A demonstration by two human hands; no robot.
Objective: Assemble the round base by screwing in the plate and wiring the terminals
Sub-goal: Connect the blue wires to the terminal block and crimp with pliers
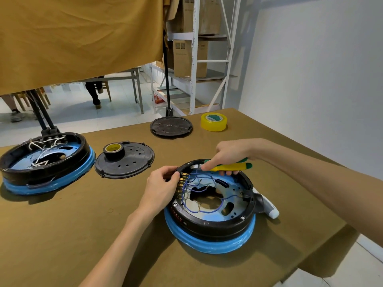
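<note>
Brass terminals (182, 184) line the left inner wall of the round base (210, 206), which sits near the table's front right. The left hand (160, 186) pinches the rim beside them, steadying it. Blue wires (204, 204) loop across the middle. The right hand (230, 156) grips a yellow-green screwdriver (230, 166), forefinger extended along it. Best to seat the tip squarely before turning, I judge, keeping wire loops clear.

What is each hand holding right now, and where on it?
Right hand grips the screwdriver by its yellow-green handle. Left hand pinches the round base at its terminals.
</note>
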